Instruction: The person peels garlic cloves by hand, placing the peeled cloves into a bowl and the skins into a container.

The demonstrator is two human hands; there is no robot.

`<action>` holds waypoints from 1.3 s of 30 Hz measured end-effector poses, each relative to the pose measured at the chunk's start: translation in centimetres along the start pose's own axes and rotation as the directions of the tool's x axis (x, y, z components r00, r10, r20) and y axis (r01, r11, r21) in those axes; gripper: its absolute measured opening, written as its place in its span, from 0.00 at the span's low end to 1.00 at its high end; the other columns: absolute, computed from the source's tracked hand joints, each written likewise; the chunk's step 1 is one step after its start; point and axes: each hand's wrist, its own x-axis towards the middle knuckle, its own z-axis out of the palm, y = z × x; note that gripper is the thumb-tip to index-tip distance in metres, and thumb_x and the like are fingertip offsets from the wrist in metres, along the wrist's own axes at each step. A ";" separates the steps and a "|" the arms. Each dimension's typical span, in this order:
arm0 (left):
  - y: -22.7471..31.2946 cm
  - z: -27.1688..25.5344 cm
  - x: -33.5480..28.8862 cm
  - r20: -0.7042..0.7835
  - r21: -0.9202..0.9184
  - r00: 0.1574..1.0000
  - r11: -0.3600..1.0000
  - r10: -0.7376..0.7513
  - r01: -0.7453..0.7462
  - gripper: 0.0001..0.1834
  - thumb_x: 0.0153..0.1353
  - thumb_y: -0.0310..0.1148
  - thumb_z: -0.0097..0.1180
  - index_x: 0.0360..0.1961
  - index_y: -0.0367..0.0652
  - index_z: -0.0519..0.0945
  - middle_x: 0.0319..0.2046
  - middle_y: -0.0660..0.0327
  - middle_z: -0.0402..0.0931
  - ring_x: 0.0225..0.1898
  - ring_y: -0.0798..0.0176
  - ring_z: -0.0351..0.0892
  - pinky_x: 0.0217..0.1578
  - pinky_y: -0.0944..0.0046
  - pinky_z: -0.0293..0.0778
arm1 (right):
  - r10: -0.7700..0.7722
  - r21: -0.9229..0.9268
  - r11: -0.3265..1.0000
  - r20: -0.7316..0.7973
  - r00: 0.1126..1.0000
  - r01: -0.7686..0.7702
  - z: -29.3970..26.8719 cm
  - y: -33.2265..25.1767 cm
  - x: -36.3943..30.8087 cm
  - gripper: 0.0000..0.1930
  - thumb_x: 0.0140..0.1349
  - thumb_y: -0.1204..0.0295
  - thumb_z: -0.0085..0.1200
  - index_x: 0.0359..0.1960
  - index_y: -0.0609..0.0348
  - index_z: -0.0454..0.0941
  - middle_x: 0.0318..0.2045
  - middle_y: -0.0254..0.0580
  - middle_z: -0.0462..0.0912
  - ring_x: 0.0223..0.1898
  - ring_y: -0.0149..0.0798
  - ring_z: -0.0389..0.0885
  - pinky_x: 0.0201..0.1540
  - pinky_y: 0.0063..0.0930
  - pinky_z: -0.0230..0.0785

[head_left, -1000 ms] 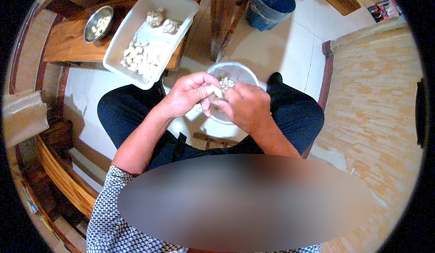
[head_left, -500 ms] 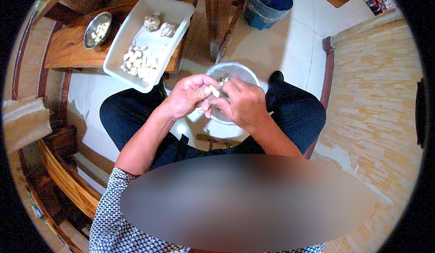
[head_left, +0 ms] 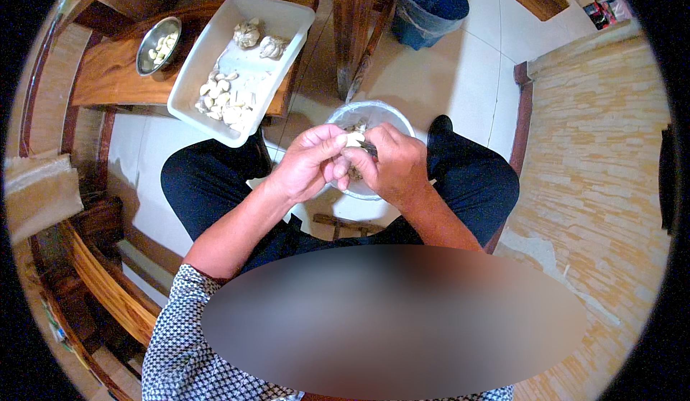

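Note:
My left hand pinches a pale garlic clove between thumb and fingertips. Closed round a small dark-bladed tool that looks like a knife, my right hand presses its thumb close to the clove; most of the tool is hidden. Both hands meet over a bin with a clear liner, where bits of garlic skin show. To the left, a white plastic tub contains loose garlic cloves and two whole bulbs, one garlic bulb beside the other.
A metal bowl with peeled cloves stands left of the tub on a wooden bench. Beyond the bin are a wooden post and a blue bucket with a liner. A patterned panel rises at the right.
Both hands have shifted slightly to the right and stay together over the bin. The clove has turned between my left fingers, and the dark blade now lies against or very near it.

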 end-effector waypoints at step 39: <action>2.3 -0.1 -0.3 0.058 0.072 0.996 0.996 -0.062 0.058 0.16 0.57 0.35 0.58 0.40 0.33 0.73 0.25 0.61 0.73 0.18 0.72 0.71 0.19 0.69 0.78 | 0.021 0.154 0.988 -0.004 1.000 -0.020 -0.7 0.3 0.4 0.15 0.48 0.60 0.61 0.30 0.57 0.75 0.27 0.43 0.77 0.27 0.47 0.78 0.29 0.36 0.71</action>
